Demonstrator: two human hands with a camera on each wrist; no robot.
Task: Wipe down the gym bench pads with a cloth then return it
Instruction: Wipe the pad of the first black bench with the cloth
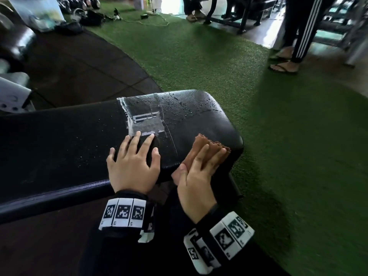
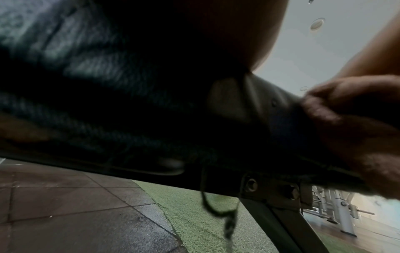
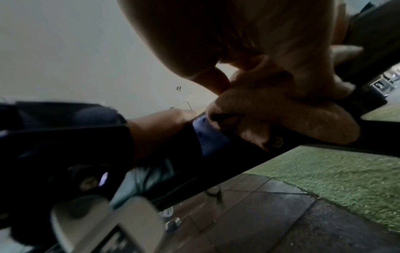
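A black gym bench pad point(image 1: 69, 136) runs across the head view, with water droplets point(image 1: 179, 108) on its far right end and a clear tape patch point(image 1: 143, 116) over it. My left hand point(image 1: 137, 150) lies flat on the pad, fingers spread, just below the tape. My right hand point(image 1: 205, 162) presses a brown cloth point(image 1: 201, 141) onto the pad's near right corner with straight fingers. In the right wrist view the cloth point(image 3: 281, 116) bunches over the pad's edge under my right hand point(image 3: 249, 42). The left wrist view shows the cloth point(image 2: 357, 133) at the right, against the pad's dark side point(image 2: 108, 85).
Green turf point(image 1: 278, 136) spreads right of the bench and beyond it; dark rubber tiles point(image 1: 79, 66) lie to the left. A person in striped trousers and sandals point(image 1: 298, 36) stands at the back right. Cables and bags point(image 1: 89, 18) sit at the back left. The bench's metal frame point(image 2: 281, 214) runs under the pad.
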